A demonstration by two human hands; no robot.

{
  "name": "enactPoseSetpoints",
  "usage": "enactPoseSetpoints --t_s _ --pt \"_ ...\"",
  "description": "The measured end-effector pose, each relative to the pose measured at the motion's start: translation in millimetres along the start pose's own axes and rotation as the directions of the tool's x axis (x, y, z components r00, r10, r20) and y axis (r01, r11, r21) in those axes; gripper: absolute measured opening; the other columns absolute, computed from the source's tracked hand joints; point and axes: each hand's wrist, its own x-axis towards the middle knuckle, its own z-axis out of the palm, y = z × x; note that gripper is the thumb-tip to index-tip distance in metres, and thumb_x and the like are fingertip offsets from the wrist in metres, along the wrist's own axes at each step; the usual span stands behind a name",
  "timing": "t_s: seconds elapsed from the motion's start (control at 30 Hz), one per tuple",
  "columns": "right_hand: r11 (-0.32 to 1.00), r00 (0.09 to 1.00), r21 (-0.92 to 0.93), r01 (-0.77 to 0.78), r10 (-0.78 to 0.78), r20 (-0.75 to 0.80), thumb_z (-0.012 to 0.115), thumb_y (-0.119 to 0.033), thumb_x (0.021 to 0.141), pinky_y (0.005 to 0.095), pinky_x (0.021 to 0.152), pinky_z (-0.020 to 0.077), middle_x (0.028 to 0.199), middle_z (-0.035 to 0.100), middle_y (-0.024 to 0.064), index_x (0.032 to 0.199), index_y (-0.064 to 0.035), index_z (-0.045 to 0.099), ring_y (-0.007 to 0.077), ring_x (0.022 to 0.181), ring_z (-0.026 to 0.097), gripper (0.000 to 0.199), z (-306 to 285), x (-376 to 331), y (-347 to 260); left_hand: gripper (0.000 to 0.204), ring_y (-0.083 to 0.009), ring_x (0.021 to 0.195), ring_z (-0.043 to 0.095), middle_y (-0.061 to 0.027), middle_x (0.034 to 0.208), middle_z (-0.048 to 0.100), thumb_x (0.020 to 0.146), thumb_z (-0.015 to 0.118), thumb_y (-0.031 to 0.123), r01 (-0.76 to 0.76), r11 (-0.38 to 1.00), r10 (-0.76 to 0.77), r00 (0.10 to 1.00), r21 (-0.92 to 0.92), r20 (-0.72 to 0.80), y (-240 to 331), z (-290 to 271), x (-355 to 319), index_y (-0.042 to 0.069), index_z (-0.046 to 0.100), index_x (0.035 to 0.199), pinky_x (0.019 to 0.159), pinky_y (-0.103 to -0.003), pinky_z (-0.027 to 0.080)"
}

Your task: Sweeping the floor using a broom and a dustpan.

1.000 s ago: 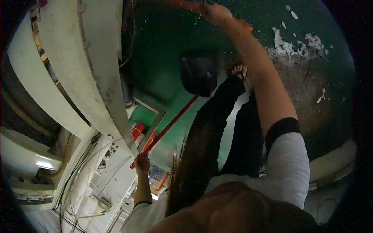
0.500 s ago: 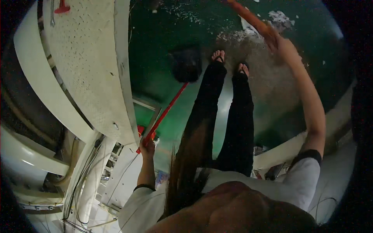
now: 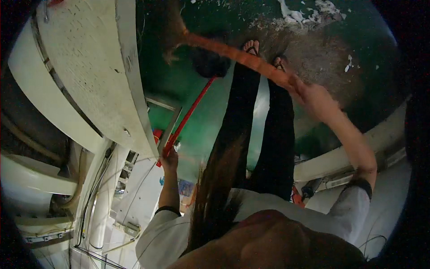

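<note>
My left hand (image 3: pixel 169 160) is closed round the upper end of a long red handle. The handle runs forward to the black pan of a dustpan (image 3: pixel 209 65) on the green floor, left of my feet. My right hand (image 3: pixel 316 101) grips the orange handle of a broom (image 3: pixel 244 58). That handle slants up to the left, crossing in front of my feet and the dustpan. The broom's brownish bristle end is blurred and sits past the dustpan. White scraps (image 3: pixel 293 15) lie in a scattered patch on the floor ahead.
A cream machine panel (image 3: pixel 85 58) with a long edge stands close on my left. Cables (image 3: pixel 92 179) hang below it. Pale curved frames (image 3: pixel 331 168) border the floor at right. A smaller white scrap (image 3: pixel 348 63) lies to the right of my feet.
My right hand has come down and nearer, and the broom has swung from the upper right across to the left. The left hand and dustpan have stayed nearly in place.
</note>
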Motion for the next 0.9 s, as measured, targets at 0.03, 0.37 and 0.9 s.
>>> enactPoseSetpoints --t_s 0.03,0.37,0.9 --pt "0.996 0.996 -0.025 0.089 -0.088 0.032 0.046 -0.031 0.085 0.0449 0.062 0.0463 0.078 0.058 0.021 0.125 -0.0114 0.036 0.038 0.071 0.058 0.045 -3.4 28.0 -12.0 0.027 -0.0185 0.081 0.059 -0.0076 0.096 0.06 0.083 0.052 0.029 0.066 0.994 -0.038 0.958 -0.089 0.283 -2.4 -13.6 0.0 0.009 0.056 0.102 0.061 -0.029 0.045" --pt "0.906 0.915 -0.222 0.359 -0.389 -0.108 0.056 -0.023 0.075 0.0398 0.071 0.0498 0.09 0.063 0.0103 0.085 -0.0118 0.064 0.0268 0.086 0.061 0.017 73.1 379.1 -120.0 0.032 -0.0207 0.08 0.055 -0.0102 0.093 0.059 0.076 0.058 0.035 -0.019 0.997 0.012 0.995 -0.071 -0.101 -29.7 45.9 -29.9 0.012 0.057 0.098 0.062 -0.031 0.045" --pt "0.995 0.88 0.011 0.099 -0.083 -0.468 0.046 -0.034 0.083 0.0458 0.066 0.0457 0.089 0.06 0.0193 0.117 -0.0168 0.045 0.0367 0.08 0.058 0.039 -16.4 273.8 50.6 0.025 -0.0221 0.092 0.055 -0.01 0.1 0.058 0.08 0.055 0.029 -0.05 0.988 0.04 0.997 -0.144 -0.069 -26.0 31.4 -17.9 0.01 0.057 0.096 0.069 -0.033 0.045"
